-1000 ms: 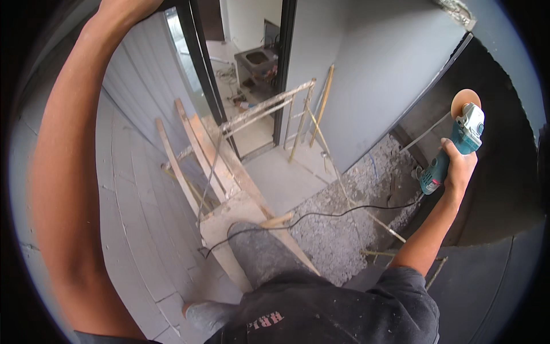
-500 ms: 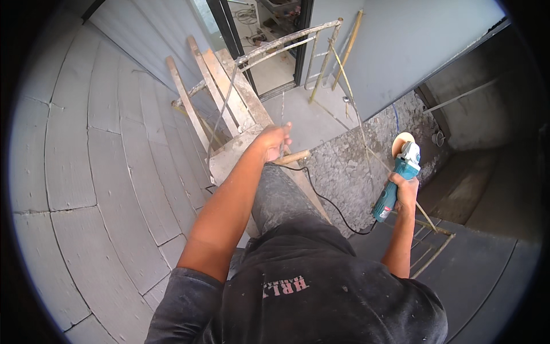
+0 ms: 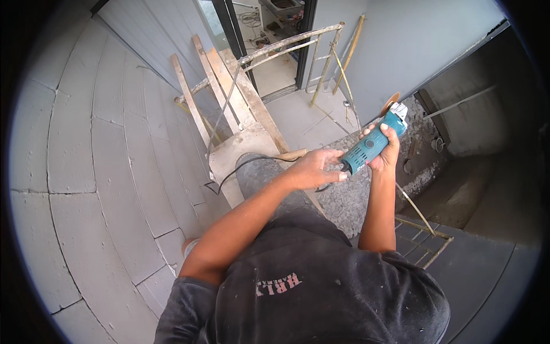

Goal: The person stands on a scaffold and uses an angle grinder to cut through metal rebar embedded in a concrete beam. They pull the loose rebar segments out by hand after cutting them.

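Head view, looking straight down past a dark T-shirt: the right hand (image 3: 382,150) has its grip wrapped tight round the body of a teal angle grinder (image 3: 372,143), held up in front of the chest, well clear of any surface. The orange disc (image 3: 392,103) sits at the far end, pointing away towards the grey wall (image 3: 412,46); whether it is spinning cannot be told. The left hand (image 3: 317,168) comes across with fingers half curled, fingertips right at the tail of the grinder where the black cable (image 3: 240,167) leaves it. It looks to be touching or pinching there, not a full closed grip.

As for progress, my read is that no cutting is under way: the disc touches nothing, and no sparks or dust show. The grinder seems to be getting handled or adjusted, so the working part looks to lie ahead.

Below stands a rough wooden trestle (image 3: 246,137) with planks (image 3: 215,80) leaning beside it, on gravel (image 3: 349,200) and concrete floor. Thin metal rods (image 3: 335,63) lean by the doorway. The block wall (image 3: 103,160) runs down the left. No containers worth naming show here, so no contents to report.
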The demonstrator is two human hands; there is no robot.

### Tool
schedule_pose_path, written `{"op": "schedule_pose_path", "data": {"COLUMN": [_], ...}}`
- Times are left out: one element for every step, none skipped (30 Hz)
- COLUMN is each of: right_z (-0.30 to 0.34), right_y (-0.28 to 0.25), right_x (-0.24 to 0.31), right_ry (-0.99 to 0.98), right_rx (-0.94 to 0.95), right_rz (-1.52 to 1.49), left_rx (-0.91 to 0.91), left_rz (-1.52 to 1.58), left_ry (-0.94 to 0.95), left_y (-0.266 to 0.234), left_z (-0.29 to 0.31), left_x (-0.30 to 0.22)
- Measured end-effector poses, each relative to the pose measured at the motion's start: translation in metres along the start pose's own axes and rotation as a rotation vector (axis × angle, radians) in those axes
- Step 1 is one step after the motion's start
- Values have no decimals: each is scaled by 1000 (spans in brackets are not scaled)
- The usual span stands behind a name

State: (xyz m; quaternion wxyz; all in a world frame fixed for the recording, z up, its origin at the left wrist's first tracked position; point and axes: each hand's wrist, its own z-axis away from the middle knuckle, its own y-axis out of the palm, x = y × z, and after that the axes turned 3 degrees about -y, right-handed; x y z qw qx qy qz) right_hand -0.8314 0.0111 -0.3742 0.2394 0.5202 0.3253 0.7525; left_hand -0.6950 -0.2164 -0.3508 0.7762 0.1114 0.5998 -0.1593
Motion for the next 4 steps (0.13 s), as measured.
{"op": "schedule_pose_path", "data": {"right_z": [-7, -12, -17, -22], "right_y": [10, 18, 25, 31], "right_x": [-5, -9, -12, -17], "right_ry": [8, 12, 15, 30], "right_rx": [12, 30, 47, 79], "right_rz": [0, -30, -60, -82], "left_rx": [-60, -74, -118, -167], "left_rz": [79, 77, 147, 217], "left_ry": [52, 54, 8, -37], "left_y": [5, 5, 3, -3], "left_z": [7, 9, 11, 11], "left_x": [-9, -9, -8, -6]}}
